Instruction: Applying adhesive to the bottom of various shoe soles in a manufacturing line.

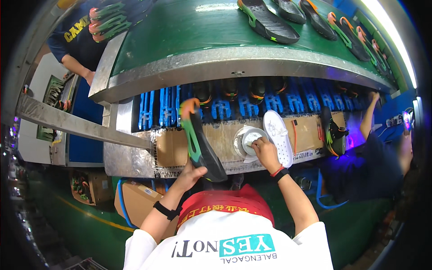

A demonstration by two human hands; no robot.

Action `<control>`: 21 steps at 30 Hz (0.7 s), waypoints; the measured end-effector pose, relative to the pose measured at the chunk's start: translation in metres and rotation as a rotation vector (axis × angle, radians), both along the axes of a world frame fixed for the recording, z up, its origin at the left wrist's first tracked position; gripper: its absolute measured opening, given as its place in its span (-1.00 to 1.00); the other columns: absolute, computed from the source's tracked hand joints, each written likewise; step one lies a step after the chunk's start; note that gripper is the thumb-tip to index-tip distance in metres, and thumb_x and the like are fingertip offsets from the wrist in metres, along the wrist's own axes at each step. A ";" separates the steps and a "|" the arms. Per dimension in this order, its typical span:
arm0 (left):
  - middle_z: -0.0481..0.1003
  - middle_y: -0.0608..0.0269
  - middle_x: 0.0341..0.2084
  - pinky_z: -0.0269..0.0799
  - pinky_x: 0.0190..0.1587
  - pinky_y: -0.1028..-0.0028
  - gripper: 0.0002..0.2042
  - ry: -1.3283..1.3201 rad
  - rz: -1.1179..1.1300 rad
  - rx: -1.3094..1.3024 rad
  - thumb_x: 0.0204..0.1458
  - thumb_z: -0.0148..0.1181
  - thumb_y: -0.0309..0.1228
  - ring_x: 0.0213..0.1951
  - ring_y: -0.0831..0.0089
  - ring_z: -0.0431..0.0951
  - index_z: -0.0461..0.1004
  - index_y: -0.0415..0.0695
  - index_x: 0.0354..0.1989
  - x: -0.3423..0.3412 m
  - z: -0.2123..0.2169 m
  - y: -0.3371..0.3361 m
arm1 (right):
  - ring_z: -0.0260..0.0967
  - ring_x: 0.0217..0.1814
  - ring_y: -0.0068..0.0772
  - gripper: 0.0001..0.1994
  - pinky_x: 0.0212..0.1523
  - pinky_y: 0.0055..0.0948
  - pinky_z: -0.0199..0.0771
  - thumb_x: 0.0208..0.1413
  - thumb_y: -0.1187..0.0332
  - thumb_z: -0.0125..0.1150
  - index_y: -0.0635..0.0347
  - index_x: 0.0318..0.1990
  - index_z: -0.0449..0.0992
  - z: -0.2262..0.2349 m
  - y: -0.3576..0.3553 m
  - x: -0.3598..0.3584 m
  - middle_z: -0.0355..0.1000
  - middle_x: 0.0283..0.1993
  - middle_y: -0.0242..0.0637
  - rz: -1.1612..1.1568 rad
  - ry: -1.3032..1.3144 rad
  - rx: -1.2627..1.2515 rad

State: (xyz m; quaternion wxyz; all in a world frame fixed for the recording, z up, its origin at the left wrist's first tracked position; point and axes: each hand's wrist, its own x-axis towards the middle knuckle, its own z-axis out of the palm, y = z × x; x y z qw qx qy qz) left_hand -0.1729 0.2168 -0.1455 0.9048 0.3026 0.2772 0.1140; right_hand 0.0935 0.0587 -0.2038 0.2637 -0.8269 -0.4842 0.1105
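My left hand (191,176) grips the heel end of a black shoe sole (204,153) with green and orange side trim. The sole stands tilted upward over the near edge of the bench. My right hand (267,155) is at a small round bowl (243,143) of whitish stuff, its fingers pinched together over the bowl. Whatever is between those fingers is too small to make out. Right beside the bowl lies a white perforated insole-shaped piece (280,135). A thin orange stick-like tool (295,137) rests on the cardboard to its right.
A metal-edged green conveyor (180,36) carrying several soles crosses ahead. Blue racks (220,108) with dark shoes stand below it. Another black sole (332,132) is at the bench's right, near a co-worker's arm (368,117). Another person's arm (76,66) is far left; a cardboard box (137,200) stands below.
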 end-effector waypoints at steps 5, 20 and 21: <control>0.38 0.20 -0.05 0.39 0.02 0.37 -0.31 0.100 -0.068 0.898 -0.28 0.48 -0.46 -0.02 0.40 0.42 0.24 -0.19 0.09 0.014 0.040 -0.004 | 0.46 -0.31 -0.04 -0.90 -0.29 -0.23 0.45 0.01 0.41 0.23 0.23 -0.37 0.57 0.022 -0.005 0.003 0.47 -0.32 -0.14 -0.082 0.128 0.105; 0.53 0.24 -0.18 0.36 0.03 0.34 -0.51 0.082 -0.198 1.399 -0.24 0.45 -0.24 -0.12 0.33 0.53 0.48 -0.14 -0.09 0.031 0.096 -0.007 | 0.49 -0.33 -0.15 -0.86 -0.36 -0.35 0.51 -0.07 0.51 0.31 0.25 -0.31 0.52 0.145 0.032 -0.026 0.46 -0.22 -0.17 0.345 0.100 0.434; 0.53 0.25 -0.17 0.35 0.04 0.34 -0.52 0.085 -0.162 1.371 -0.24 0.45 -0.24 -0.11 0.33 0.52 0.49 -0.13 -0.09 0.031 0.097 -0.007 | 0.50 -0.32 -0.14 -0.85 -0.36 -0.34 0.52 -0.08 0.49 0.32 0.24 -0.31 0.52 0.146 0.033 -0.024 0.46 -0.21 -0.17 0.366 0.085 0.431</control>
